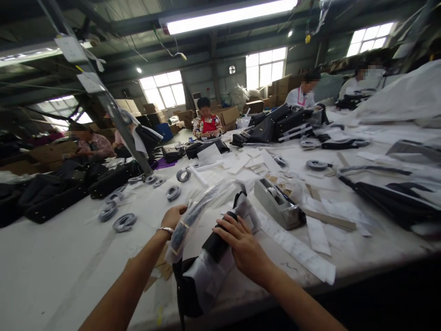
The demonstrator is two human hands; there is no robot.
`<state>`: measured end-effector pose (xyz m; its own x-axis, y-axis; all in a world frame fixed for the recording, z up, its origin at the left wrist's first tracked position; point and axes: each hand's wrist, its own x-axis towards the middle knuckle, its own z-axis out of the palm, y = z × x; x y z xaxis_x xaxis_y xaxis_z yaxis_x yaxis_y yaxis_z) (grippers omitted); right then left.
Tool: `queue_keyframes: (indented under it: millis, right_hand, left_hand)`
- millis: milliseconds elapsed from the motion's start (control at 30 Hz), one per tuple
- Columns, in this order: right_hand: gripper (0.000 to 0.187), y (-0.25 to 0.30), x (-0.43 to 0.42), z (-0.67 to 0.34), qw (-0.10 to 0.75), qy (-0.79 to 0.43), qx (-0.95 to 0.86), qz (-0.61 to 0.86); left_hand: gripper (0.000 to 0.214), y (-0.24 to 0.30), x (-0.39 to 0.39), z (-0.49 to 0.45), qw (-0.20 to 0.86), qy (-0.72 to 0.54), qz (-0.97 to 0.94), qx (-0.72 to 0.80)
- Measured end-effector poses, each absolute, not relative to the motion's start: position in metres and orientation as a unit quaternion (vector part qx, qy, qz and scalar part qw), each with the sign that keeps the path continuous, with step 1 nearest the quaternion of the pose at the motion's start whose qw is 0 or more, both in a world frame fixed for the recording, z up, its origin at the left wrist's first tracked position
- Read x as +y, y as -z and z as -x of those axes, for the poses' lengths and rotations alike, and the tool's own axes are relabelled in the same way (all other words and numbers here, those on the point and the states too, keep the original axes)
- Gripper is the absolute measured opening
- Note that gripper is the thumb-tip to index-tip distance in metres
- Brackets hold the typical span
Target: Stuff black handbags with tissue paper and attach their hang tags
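At the near edge of a long white table [62, 257] stands a black handbag [193, 289], partly wrapped in white tissue paper [210, 276]. My right hand [243, 246] lies on the bag's black handle with its fingers curled over it. My left hand [174, 216], with a metal bracelet at the wrist, is closed on a strap in a clear plastic sleeve [196, 214] that slants up to the right.
A grey tape dispenser [279, 204] sits just right of the bag, with white paper strips [299, 250] around it. Several coiled straps [124, 222] lie to the left. Black bags [55, 197] are stacked left and far back. Other people sit working round the table.
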<state>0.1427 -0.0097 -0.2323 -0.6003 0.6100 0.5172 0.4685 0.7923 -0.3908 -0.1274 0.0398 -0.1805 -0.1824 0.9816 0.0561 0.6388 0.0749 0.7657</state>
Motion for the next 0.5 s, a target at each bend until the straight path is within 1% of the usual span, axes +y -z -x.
queue_keyframes:
  millis: [167,300,400,500]
  right_hand:
    - [0.075,0.232,-0.007,-0.141,0.324,-0.122,-0.888,0.301]
    - [0.074,0.233,-0.004,-0.140,0.318,-0.127,-0.892,0.295]
    - [0.072,0.234,-0.002,-0.139,0.322,-0.135,-0.891,0.291]
    - [0.073,0.235,-0.002,-0.140,0.326,-0.141,-0.890,0.285]
  left_hand:
    - [0.048,0.118,0.020,0.107,0.398,-0.285,-0.608,0.625]
    - [0.049,0.075,-0.002,0.082,0.507,-0.257,-0.598,0.565]
    - [0.046,0.056,-0.013,0.070,0.532,-0.259,-0.573,0.567]
    - [0.047,0.048,-0.021,0.066,0.536,-0.294,-0.534,0.584]
